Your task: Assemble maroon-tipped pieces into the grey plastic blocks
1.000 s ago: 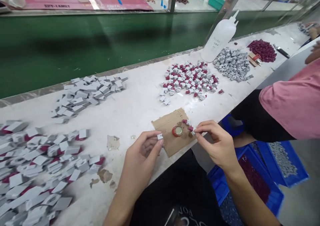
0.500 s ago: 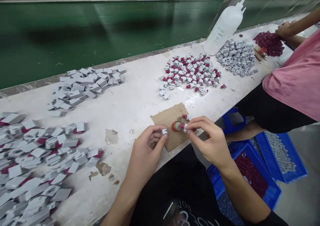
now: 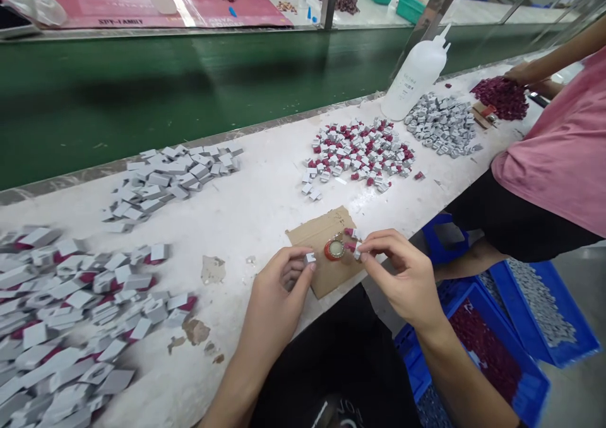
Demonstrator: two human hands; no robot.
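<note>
Between the thumb and fingers of my left hand (image 3: 284, 289) is a small grey plastic piece (image 3: 309, 258). My right hand (image 3: 402, 273) pinches a grey-and-maroon plastic piece (image 3: 353, 247) by its grey end, the maroon end pointing left. That piece is close to the right rim of a small round red-rimmed cup (image 3: 334, 249) with pale contents; I cannot tell whether they touch. The cup stands on a brown cardboard sheet (image 3: 326, 283). Another grey-and-maroon piece (image 3: 350, 232) shows just beyond the right fingers.
Loose grey pieces (image 3: 170, 178), joined grey-and-maroon pieces (image 3: 360, 153) and a large mixed pile (image 3: 76, 314) lie on the white table. A white squeeze bottle (image 3: 414, 77) stands behind. A co-worker in a pink shirt (image 3: 558, 156) is at right, above blue crates (image 3: 534, 384).
The view has tilted up, so the table sits lower in it. My right hand's piece has shifted slightly right from over the cup's rim. Both hands keep their pieces.
</note>
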